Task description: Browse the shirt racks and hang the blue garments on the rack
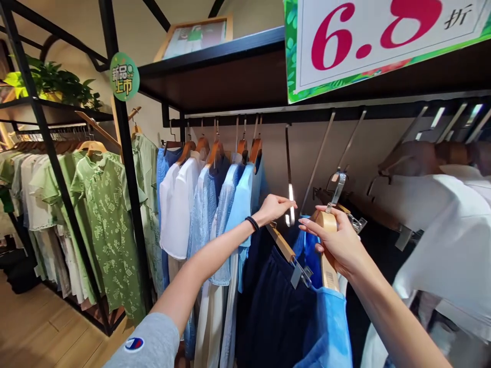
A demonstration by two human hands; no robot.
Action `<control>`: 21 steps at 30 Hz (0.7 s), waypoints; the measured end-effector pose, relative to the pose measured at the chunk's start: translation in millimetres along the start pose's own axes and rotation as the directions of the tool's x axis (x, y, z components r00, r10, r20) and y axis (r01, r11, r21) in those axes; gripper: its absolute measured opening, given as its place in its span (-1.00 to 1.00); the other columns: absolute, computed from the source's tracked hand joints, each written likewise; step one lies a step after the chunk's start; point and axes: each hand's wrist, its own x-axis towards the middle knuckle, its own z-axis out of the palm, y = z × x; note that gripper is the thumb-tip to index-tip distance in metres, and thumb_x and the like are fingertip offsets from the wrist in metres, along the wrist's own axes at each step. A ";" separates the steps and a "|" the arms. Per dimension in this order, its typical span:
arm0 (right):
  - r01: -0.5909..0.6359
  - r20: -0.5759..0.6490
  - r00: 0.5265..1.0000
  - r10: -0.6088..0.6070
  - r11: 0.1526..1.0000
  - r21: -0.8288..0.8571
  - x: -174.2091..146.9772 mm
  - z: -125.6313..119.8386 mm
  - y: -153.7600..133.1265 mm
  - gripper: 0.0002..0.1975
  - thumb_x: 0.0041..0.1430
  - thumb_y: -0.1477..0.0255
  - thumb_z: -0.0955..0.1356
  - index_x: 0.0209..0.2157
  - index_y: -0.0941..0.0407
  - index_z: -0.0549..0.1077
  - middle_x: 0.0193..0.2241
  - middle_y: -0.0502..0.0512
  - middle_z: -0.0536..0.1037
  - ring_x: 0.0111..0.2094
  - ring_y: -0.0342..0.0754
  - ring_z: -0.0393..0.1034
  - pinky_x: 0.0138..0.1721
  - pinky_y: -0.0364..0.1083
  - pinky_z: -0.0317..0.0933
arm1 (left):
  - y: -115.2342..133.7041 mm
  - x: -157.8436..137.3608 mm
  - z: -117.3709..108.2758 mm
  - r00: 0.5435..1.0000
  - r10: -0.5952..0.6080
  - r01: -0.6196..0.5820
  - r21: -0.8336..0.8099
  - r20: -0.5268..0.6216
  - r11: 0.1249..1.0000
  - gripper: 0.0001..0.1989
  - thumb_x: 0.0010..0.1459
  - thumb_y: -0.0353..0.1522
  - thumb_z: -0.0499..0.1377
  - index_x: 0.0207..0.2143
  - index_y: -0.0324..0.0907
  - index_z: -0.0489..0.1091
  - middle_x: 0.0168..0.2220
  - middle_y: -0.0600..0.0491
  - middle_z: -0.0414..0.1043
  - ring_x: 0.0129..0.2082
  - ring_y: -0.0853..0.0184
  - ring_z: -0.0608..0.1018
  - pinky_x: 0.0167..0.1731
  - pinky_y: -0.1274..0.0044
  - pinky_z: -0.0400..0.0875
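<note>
My left hand, with a black band at the wrist, reaches to the rack, fingers pinched together at a flat metal hanging hook. My right hand is closed around the top of a wooden hanger. From that hanger hangs a blue and light-blue garment. Just below my left hand is a wooden clip hanger carrying a dark navy pleated skirt. The skirt hangs tilted beside the blue garment.
Light-blue and white tops hang on the rail to the left. White garments hang at the right. A dark shelf and a discount sign are overhead. Green dresses hang behind a black frame post.
</note>
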 end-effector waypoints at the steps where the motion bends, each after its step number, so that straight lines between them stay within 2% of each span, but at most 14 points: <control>1: 0.003 -0.004 1.000 -0.003 1.000 -0.006 0.9 -0.2 1.5 -0.26 -0.44 0.42 0.56 -0.12 -0.09 0.28 -0.40 0.13 0.44 -0.22 0.27 0.49 -0.80 -0.26 0.00 | -2.9 -7.2 3.8 1.000 -0.015 0.015 0.001 0.023 1.000 -0.75 0.26 -0.36 0.22 -0.38 -0.36 0.60 -0.69 0.13 0.18 -0.61 0.48 0.15 -0.53 0.55 0.03; 4: 0.033 -0.016 0.999 -0.033 0.999 -0.033 3.0 0.3 4.9 -0.20 -0.49 0.40 0.56 -0.08 -0.06 0.28 -0.41 0.10 0.45 -0.35 0.16 0.47 -0.81 -0.26 0.05 | -11.9 -32.7 15.5 0.992 -0.075 0.076 -0.011 0.099 0.997 -0.75 0.24 -0.37 0.19 -0.31 -0.38 0.62 -0.61 0.11 0.29 -0.59 0.49 0.20 -0.54 0.59 0.04; 7: 0.090 -0.036 0.995 -0.094 0.992 -0.091 2.1 0.2 7.1 -0.21 -0.44 0.34 0.56 -0.06 0.01 0.28 -0.46 0.04 0.41 -0.55 -0.06 0.35 -0.80 -0.26 0.09 | -16.1 -63.3 22.9 0.988 -0.081 0.090 -0.068 0.133 0.994 -0.73 0.22 -0.34 0.20 -0.25 -0.39 0.62 -0.53 0.07 0.38 -0.55 0.48 0.25 -0.50 0.61 0.09; 11: 0.131 -0.066 0.988 -0.141 0.981 -0.143 -0.8 -2.9 10.6 -0.18 -0.36 0.27 0.56 -0.01 0.07 0.23 -0.44 -0.02 0.41 -0.65 -0.20 0.23 -0.80 -0.27 0.12 | -10.2 -101.7 20.2 0.990 -0.039 0.051 -0.082 0.139 0.995 -0.65 0.21 -0.24 0.20 -0.31 -0.39 0.61 -0.59 0.10 0.28 -0.54 0.47 0.20 -0.52 0.62 0.04; 16: 0.162 -0.045 0.984 -0.174 0.966 -0.201 -10.3 -0.2 15.0 -0.20 -0.28 0.33 0.56 0.01 0.08 0.19 -0.48 -0.06 0.40 -0.64 -0.19 0.29 -0.78 -0.29 0.15 | 2.0 -129.1 14.9 0.985 -0.038 0.046 -0.047 0.169 0.998 -0.60 0.22 -0.17 0.17 -0.37 -0.37 0.59 -0.60 0.14 0.18 -0.54 0.48 0.14 -0.52 0.63 0.00; 21: 0.176 -0.028 0.983 -0.180 0.978 -0.115 -24.2 6.7 18.6 -0.30 -0.19 0.50 0.52 0.00 0.05 0.20 -0.50 -0.09 0.37 -0.57 -0.13 0.39 -0.61 -0.18 0.41 | 4.1 -142.8 13.0 0.981 -0.030 0.027 0.014 0.193 1.000 -0.60 0.24 -0.19 0.14 -0.40 -0.37 0.56 -0.58 0.15 0.16 -0.52 0.49 0.14 -0.51 0.63 -0.02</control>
